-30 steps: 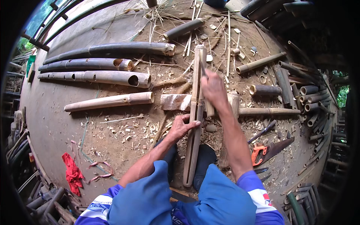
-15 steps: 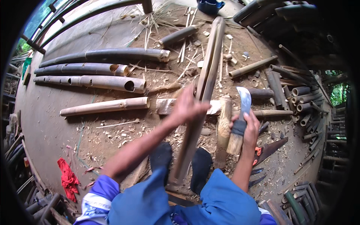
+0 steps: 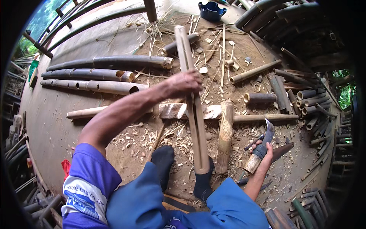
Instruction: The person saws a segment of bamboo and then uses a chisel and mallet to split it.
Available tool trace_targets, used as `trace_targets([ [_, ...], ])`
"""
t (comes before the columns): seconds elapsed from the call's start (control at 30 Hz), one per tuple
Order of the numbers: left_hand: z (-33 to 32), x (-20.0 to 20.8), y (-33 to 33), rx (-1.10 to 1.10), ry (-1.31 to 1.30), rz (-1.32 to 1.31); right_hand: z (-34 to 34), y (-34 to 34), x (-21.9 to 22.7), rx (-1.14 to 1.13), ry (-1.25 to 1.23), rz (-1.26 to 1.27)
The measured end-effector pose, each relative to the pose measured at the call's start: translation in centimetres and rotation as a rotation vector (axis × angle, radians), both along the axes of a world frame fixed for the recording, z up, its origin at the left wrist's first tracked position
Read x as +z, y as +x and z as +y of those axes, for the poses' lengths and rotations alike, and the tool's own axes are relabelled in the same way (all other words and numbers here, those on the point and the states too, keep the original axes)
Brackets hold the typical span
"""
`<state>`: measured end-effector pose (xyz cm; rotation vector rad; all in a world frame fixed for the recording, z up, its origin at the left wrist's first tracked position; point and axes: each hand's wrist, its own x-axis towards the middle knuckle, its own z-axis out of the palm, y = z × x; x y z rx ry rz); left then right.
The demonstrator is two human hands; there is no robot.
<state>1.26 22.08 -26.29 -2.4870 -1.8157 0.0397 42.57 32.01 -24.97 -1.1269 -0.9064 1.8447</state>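
Note:
My left hand (image 3: 185, 82) is closed round a long split bamboo piece (image 3: 195, 131) with a slit running down its length. The piece stretches away from me across a pale wooden block (image 3: 173, 111), its near end by my right foot (image 3: 204, 185). Out to the right, my right hand (image 3: 264, 162) holds a knife (image 3: 257, 157) by its wooden handle, which has a black wrapping; the curved blade points away. A saw (image 3: 283, 150) lies partly behind that hand. Between the two hands rests a thick round wooden piece (image 3: 225, 139).
Dark bamboo tubes (image 3: 108, 62), some with holes cut in them, lie at the left. Stacked bamboo (image 3: 310, 101) lines the right side. Wood chips (image 3: 133, 145) cover the ground. At the far edge stands a dark blue basin (image 3: 212, 11); a red cloth (image 3: 66, 168) lies at lower left.
The split bamboo's far end has swung left and its near end right. My left hand has moved farther away, onto the bamboo. The right hand with the knife has shifted right and nearer.

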Motion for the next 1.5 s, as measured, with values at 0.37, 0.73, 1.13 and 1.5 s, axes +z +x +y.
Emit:
trace_targets([
  [0.37,-7.1,-7.6,7.1,0.222,0.156,-0.175,-8.9,-8.4,-0.1,0.447,-0.111,0.02],
  [0.73,-14.5,-8.5,17.7,1.132,-0.277,-1.344,-12.9,-6.9,-2.8,0.761,-0.142,-0.204],
  [1.13,-15.2,-9.2,18.3,1.108,-0.23,-1.32,-13.5,-6.7,-4.5,0.771,-0.274,-0.194],
  [1.5,-14.9,-9.9,18.6,1.029,-0.165,-1.346,-13.2,-8.3,-5.5,0.731,-0.198,-0.181],
])
